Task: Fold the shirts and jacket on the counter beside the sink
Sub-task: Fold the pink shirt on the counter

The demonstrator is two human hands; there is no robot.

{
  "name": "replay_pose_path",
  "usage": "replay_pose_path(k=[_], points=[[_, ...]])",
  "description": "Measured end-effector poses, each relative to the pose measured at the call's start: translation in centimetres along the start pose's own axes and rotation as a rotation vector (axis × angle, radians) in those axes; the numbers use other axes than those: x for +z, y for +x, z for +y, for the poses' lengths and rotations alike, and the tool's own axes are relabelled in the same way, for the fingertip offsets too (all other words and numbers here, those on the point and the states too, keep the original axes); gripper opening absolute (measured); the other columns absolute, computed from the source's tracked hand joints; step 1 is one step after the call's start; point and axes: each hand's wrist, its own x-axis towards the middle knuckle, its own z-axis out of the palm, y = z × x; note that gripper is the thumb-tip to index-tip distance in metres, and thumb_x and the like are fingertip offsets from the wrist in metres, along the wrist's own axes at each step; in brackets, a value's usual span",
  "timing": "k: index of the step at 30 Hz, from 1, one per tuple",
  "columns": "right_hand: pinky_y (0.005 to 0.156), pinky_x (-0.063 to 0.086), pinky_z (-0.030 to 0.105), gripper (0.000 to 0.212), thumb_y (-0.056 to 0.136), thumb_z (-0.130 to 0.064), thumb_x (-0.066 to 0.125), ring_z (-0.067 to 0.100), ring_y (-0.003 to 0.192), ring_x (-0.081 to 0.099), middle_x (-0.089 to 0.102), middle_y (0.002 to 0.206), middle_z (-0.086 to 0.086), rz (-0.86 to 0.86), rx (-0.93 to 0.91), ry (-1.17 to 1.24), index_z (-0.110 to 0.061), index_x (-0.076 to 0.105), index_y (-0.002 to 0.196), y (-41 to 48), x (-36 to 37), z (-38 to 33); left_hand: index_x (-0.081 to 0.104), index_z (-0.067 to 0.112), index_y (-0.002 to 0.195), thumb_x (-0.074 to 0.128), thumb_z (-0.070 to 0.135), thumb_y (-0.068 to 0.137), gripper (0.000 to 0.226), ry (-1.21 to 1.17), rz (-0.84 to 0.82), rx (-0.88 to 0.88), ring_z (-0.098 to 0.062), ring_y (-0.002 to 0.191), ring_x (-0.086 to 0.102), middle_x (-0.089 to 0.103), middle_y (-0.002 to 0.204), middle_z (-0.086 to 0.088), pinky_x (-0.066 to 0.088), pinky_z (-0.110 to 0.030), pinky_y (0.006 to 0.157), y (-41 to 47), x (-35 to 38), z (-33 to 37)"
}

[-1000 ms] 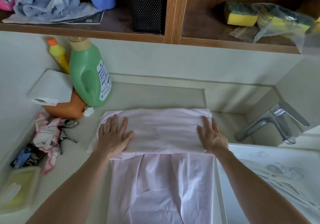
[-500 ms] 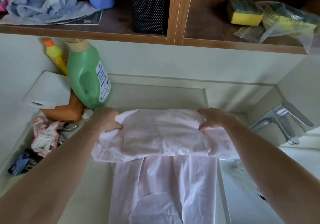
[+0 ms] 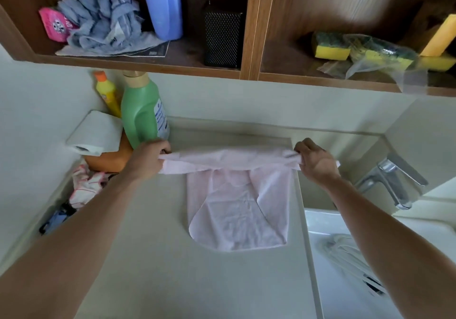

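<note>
Since a second ago the hands have gone from lying flat on the folded upper part of the pink shirt [image 3: 237,210] to gripping its two ends and drawing it toward the back wall. The lower part, which ran out of view at the near edge, now lies wholly on the counter [image 3: 160,269]. The left hand [image 3: 148,161] is curled round the left end of the fold, knuckles up, and the right hand [image 3: 315,163] pinches the right end in bunched fingers, so the cloth is stretched into a narrow taut band between them. To do this fold well, I judge both ends should stay level and equally tight while the band is carried over the body, so that the edge lands square and the loose panels beneath do not drag or bunch; then a flat palm can press out the air. The left hand works just beside the green bottle [image 3: 142,114] and the paper roll [image 3: 95,131], and a wide sweep could knock them. The shirt is thin, pale pink and lightly creased. Below the band it lies flat, with two overlapped panels and a rounded hem at its near end. It sits in the middle of the counter, its right edge close to the rim of the sink [image 3: 345,220], with the faucet [image 3: 392,178] beyond the right hand.
</note>
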Motion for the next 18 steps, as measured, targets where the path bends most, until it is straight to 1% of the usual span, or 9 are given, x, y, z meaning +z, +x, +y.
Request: replay_pose_path(k=[3,5,7,8,10,12,14,16,18], points=[[0.065,0.049,0.035,0.030,0.081,0.003,0.057,0.035,0.090,0.066,0.059,0.117,0.009,-0.166,-0.139,-0.016,-0.010,0.063,0.107,-4.2,0.6,-0.2,0.070,0.012,0.083,0.065,-0.014,0.068,0.030,0.025,-0.163,0.098,-0.023,0.081,0.061,0.061,0.085,0.003,0.039,-0.028,0.060,-4.2,1.8,-1.5],[0.071,0.051,0.031,0.049,0.077,0.009,0.060,0.032,0.107,0.065,0.055,0.136,0.011,-0.284,-0.224,-0.025,-0.011,0.063,0.122,-7.1,1.9,0.1,0.069,0.015,0.082,0.060,-0.014,0.070,0.033,0.058,-0.271,0.093,-0.023,0.086,0.061,0.060,0.089,0.004,0.043,-0.030,0.066,-7.3,4.0,-2.7],[0.084,0.050,0.031,0.073,0.085,0.005,0.053,0.027,0.128,0.053,0.021,0.163,-0.001,-0.496,-0.158,-0.024,-0.024,0.039,0.150,-9.8,3.1,0.5,0.069,0.018,0.086,0.053,-0.015,0.070,0.041,0.069,-0.355,0.089,-0.022,0.091,0.059,0.057,0.094,0.003,0.047,-0.033,0.076,-9.9,5.8,-3.8],[0.088,0.051,0.033,0.079,0.087,-0.002,0.052,0.027,0.129,0.051,0.004,0.166,-0.009,-0.590,-0.113,-0.024,-0.032,0.025,0.155,-10.7,3.5,0.9,0.069,0.021,0.087,0.050,-0.015,0.068,0.045,0.061,-0.373,0.091,-0.020,0.093,0.059,0.056,0.096,0.005,0.048,-0.033,0.079,-10.8,6.4,-4.3],[0.096,0.049,0.036,0.078,0.091,-0.017,0.056,0.026,0.132,0.049,-0.006,0.165,-0.014,-0.678,-0.075,0.049,-0.037,0.018,0.156,-11.6,4.0,1.7,0.067,0.032,0.084,0.049,-0.009,0.070,0.048,0.029,-0.379,0.012,-0.011,0.093,0.061,0.059,0.097,0.012,0.050,-0.028,0.080,-11.4,6.4,-4.7],[0.106,0.042,0.034,0.053,0.099,-0.025,0.052,0.021,0.137,0.045,0.014,0.164,-0.012,-0.662,0.006,0.204,-0.034,0.039,0.149,-11.4,3.6,1.8,0.064,0.038,0.075,0.048,-0.002,0.074,0.043,-0.031,-0.360,-0.161,-0.006,0.086,0.064,0.066,0.090,0.017,0.048,-0.019,0.070,-10.7,5.9,-4.2],[0.101,0.038,0.024,0.031,0.103,-0.030,0.048,0.019,0.128,0.053,0.049,0.148,-0.007,-0.468,0.097,0.270,-0.028,0.062,0.130,-10.4,3.1,0.7,0.063,0.035,0.077,0.050,0.000,0.081,0.037,-0.095,-0.212,-0.243,-0.009,0.083,0.066,0.069,0.088,0.015,0.048,-0.022,0.067,-9.6,5.4,-2.9],[0.090,0.040,0.026,0.024,0.101,-0.025,0.051,0.025,0.114,0.061,0.065,0.126,0.000,-0.219,0.063,0.225,-0.020,0.068,0.118,-8.9,3.2,-2.1,0.065,0.025,0.093,0.054,-0.002,0.083,0.031,-0.071,0.012,-0.142,-0.019,0.090,0.065,0.067,0.098,0.004,0.052,-0.033,0.077,-8.4,5.6,-0.9],[0.096,0.042,0.034,0.032,0.099,-0.023,0.051,0.029,0.120,0.056,0.059,0.136,0.003,-0.192,-0.056,0.175,-0.019,0.063,0.129,-7.3,4.0,-6.4,0.063,0.015,0.114,0.059,0.001,0.084,0.033,0.026,0.108,-0.014,-0.029,0.104,0.061,0.062,0.115,-0.006,0.051,-0.041,0.088,-6.9,6.9,1.5]])
